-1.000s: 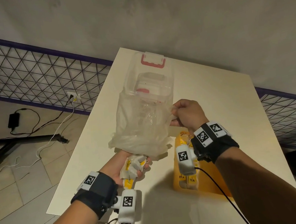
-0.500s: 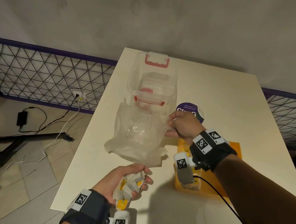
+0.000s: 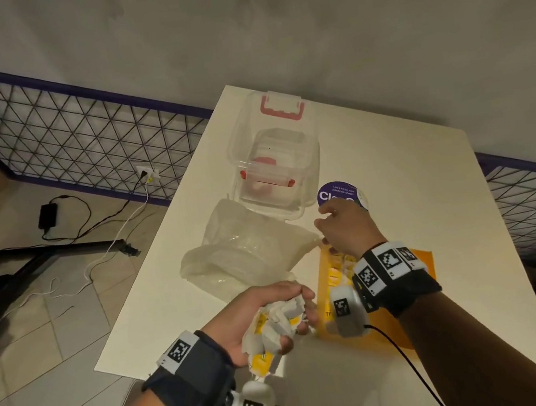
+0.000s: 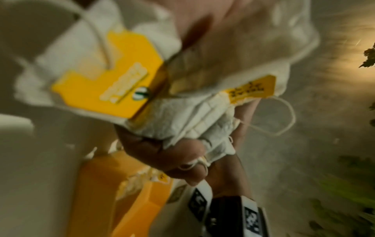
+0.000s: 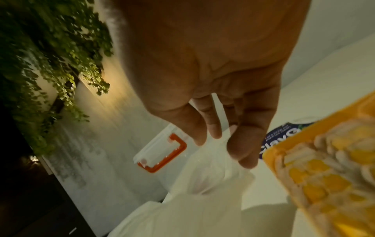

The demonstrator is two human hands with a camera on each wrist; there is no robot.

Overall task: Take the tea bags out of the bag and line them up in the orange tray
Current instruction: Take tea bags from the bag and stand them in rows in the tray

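— Fingers (image 3: 300, 292) of the left hand (image 3: 257, 316), what do they do?

— They are curled around a bunch of white paper tea bags with yellow tags (image 3: 275, 321); the bunch is clamped in the palm, with strings hanging out below the fingers.

— Please go from the biggest thing to the smallest.

— Under both hands is the cream rectangular table (image 3: 391, 169). Beyond the fingertips of the right hand (image 3: 344, 226) stands a clear plastic box with red clips (image 3: 275, 167). Between the two hands lies the thin translucent plastic bag (image 3: 247, 260), slumped on the table; the right fingers (image 5: 246, 144) are together and pinch its edge. Under the right wrist sits the orange plastic tray (image 3: 424, 260), just beside the left fingertips. A round purple sticker (image 3: 336, 192) lies just past the right knuckles.

— How far is the task?

— I judge it well advanced. One row of tea bags (image 5: 324, 168) stands already in the tray. The bag looks almost empty, though I cannot tell surely. What is left: to line up the bunch from the left hand.
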